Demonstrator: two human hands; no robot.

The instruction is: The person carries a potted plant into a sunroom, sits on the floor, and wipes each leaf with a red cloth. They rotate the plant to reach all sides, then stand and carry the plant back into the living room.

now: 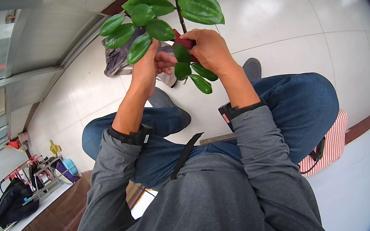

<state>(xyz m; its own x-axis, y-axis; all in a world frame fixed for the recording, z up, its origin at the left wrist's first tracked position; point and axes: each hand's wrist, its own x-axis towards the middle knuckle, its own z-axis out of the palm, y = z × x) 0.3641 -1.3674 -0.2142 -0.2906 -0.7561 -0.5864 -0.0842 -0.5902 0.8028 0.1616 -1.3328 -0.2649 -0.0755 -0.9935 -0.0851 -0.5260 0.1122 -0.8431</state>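
Note:
A leafy green potted-type plant (160, 30), its broad glossy leaves on dark stems, stands before me near the top of the view. My right hand (210, 50) grips a dark red item (185, 42), perhaps a cloth, beside one stem. Leaves partly cover that item. On the plant's other side is my left hand (147, 68), with its thumb raised against a leaf and its fingers curled inward. Foliage hides part of this hand, so whether it pinches anything is unclear. The base of the plant is hidden too.
A crumpled grey plastic bag (117, 58) lies on the tiled floor (279, 36) beyond my shoes (163, 101). A red-striped cushion (336, 144) is beside my right knee. Sliding window frames (16, 47) run along the left. A metal rack (46, 176) with a dark bag stands at lower left.

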